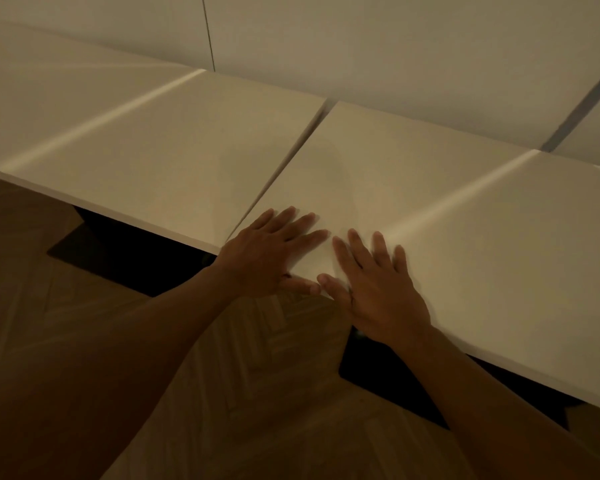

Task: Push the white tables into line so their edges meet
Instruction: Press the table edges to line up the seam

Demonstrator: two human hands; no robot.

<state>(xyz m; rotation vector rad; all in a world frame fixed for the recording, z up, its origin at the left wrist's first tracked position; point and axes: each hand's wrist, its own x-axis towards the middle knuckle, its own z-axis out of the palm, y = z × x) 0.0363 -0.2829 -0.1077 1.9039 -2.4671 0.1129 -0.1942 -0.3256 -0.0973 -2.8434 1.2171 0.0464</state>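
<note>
Head view
Risk: the right table [430, 209] sits skewed against the left table [174, 143], so a push at this near corner may only swing it, and the wedge gap [302, 147] widens toward the wall [395, 57].
Pinch: the left thumb lies near the table's front edge and could get caught.
Left hand [271, 254]: spread flat, pressing the right table's near corner, beside the gap.
Right hand [378, 289]: spread flat beside it, holding nothing.
Tables: touching at the front, apart behind.
</note>
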